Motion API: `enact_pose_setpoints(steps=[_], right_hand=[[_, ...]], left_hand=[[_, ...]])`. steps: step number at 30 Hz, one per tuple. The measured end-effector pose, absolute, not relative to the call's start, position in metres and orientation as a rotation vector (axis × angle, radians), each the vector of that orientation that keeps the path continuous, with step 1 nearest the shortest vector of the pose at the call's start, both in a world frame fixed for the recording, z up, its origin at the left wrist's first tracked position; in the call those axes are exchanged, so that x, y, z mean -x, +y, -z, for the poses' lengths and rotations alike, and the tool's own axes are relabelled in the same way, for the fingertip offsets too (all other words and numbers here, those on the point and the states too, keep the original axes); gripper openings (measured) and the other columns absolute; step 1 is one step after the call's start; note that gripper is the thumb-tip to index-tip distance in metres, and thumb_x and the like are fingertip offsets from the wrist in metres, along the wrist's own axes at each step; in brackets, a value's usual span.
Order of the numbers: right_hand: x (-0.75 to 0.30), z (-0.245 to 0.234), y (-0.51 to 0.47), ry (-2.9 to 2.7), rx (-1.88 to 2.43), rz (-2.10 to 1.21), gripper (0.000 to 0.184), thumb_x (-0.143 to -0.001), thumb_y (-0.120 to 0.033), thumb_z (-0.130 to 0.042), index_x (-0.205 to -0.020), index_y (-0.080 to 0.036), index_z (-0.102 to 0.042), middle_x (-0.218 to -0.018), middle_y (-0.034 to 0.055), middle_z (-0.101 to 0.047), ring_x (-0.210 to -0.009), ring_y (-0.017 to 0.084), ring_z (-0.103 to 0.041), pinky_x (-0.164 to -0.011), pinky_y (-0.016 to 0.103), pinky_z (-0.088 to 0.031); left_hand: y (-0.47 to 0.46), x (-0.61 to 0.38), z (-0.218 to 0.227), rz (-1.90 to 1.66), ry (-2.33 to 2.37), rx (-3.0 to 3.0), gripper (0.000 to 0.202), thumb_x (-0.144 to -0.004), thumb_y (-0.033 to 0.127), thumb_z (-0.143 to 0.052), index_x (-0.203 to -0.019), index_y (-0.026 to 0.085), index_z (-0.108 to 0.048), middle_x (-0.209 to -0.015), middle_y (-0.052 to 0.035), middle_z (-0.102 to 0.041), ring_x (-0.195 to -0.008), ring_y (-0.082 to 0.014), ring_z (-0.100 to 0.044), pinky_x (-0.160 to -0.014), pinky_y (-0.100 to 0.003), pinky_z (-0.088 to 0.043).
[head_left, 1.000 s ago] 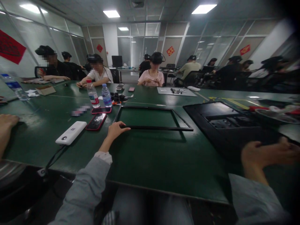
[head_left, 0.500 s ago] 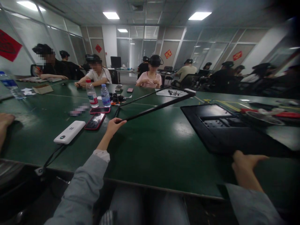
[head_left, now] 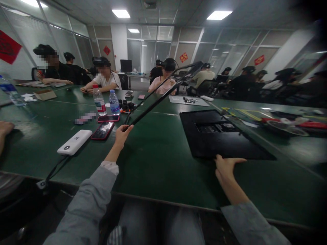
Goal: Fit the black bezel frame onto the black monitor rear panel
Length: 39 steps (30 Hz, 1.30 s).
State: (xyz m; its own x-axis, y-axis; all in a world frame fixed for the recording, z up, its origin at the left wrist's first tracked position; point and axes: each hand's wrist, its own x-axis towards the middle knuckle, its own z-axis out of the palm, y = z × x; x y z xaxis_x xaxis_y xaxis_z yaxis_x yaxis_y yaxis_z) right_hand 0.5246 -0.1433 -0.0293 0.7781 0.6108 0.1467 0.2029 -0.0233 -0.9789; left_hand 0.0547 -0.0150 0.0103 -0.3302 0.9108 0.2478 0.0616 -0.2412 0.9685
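A thin black rectangular frame (head_left: 155, 103) is raised at a slant over the table, its far end in the air. My left hand (head_left: 122, 135) is closed round its near end, thumb pressed along one side. A flat black panel (head_left: 227, 144) with a recessed opening, in which small parts show, lies on the right of the green table. At its near edge, my right hand (head_left: 228, 169) has the thumb on top and fingers curled beneath, partly hidden.
Left of my left hand are two phones (head_left: 102, 130), a white power bank (head_left: 75, 142) with a cable, and two bottles (head_left: 99, 100). A bowl-like dish (head_left: 287, 127) stands far right. Across the table, a person (head_left: 166, 81) sits by a white board (head_left: 176, 99).
My right hand and the black panel have moved left, toward the middle of the table. The frame's far end has risen, while my left hand stays nearly in place.
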Motion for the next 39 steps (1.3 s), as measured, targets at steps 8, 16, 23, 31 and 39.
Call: enact_pose_setpoints(steps=[8, 16, 23, 31, 39], right_hand=[[-0.513, 0.014, -0.130, -0.935, 1.458, -0.846, 0.122, -0.065, -0.027, -0.073, -0.160, -0.042, 0.003, -0.115, 0.0043, -0.067, -0.092, 0.026, -0.071, -0.074, 0.043, -0.063], [-0.545, 0.005, -0.048, -1.123, 1.633, -0.236, 0.043, -0.078, -0.032, -0.057, -0.116, -0.016, -0.067, -0.104, 0.0122, -0.068, -0.100, 0.026, -0.065, -0.101, 0.052, -0.048], [-0.558, -0.009, -0.043, -0.890, 1.192, -0.573, 0.053, -0.093, -0.067, -0.038, -0.109, -0.022, -0.062, -0.095, 0.0089, -0.071, -0.097, 0.024, -0.070, -0.092, 0.043, -0.055], [-0.556, -0.013, -0.047, -1.105, 1.365, -0.606, 0.053, -0.078, -0.060, -0.071, -0.113, -0.022, -0.061, -0.097, 0.0079, -0.071, -0.095, 0.025, -0.069, -0.087, 0.044, -0.056], [-0.561, 0.026, -0.044, -1.296, 1.743, 0.046, 0.040, -0.090, -0.040, -0.042, -0.113, -0.017, -0.064, -0.109, 0.0174, -0.064, -0.118, 0.033, -0.052, -0.109, 0.056, -0.035]], left_hand=[[-0.015, -0.050, -0.014, -1.680, 1.389, -1.314, 0.064, -0.060, 0.068, -0.083, -0.095, 0.016, -0.070, -0.092, -0.0066, -0.072, -0.086, -0.0188, -0.067, -0.081, -0.031, -0.052], [-0.016, -0.043, -0.010, -1.653, 1.538, -1.596, 0.050, -0.069, 0.062, -0.080, -0.093, 0.019, -0.072, -0.092, -0.0062, -0.073, -0.088, -0.0216, -0.067, -0.085, -0.034, -0.050], [-0.028, -0.056, -0.013, -1.493, 1.733, -1.980, 0.038, -0.071, 0.056, -0.084, -0.091, 0.025, -0.075, -0.093, -0.0062, -0.072, -0.092, -0.0251, -0.065, -0.091, -0.039, -0.048], [-0.025, -0.074, -0.009, -1.268, 1.766, -2.219, 0.035, -0.073, 0.052, -0.085, -0.092, 0.025, -0.073, -0.099, -0.0072, -0.074, -0.101, -0.0279, -0.064, -0.100, -0.043, -0.041], [-0.009, -0.072, -0.002, -1.025, 1.743, -2.251, 0.036, -0.079, 0.053, -0.080, -0.100, 0.025, -0.069, -0.111, -0.0073, -0.074, -0.110, -0.0286, -0.064, -0.107, -0.048, -0.034]])
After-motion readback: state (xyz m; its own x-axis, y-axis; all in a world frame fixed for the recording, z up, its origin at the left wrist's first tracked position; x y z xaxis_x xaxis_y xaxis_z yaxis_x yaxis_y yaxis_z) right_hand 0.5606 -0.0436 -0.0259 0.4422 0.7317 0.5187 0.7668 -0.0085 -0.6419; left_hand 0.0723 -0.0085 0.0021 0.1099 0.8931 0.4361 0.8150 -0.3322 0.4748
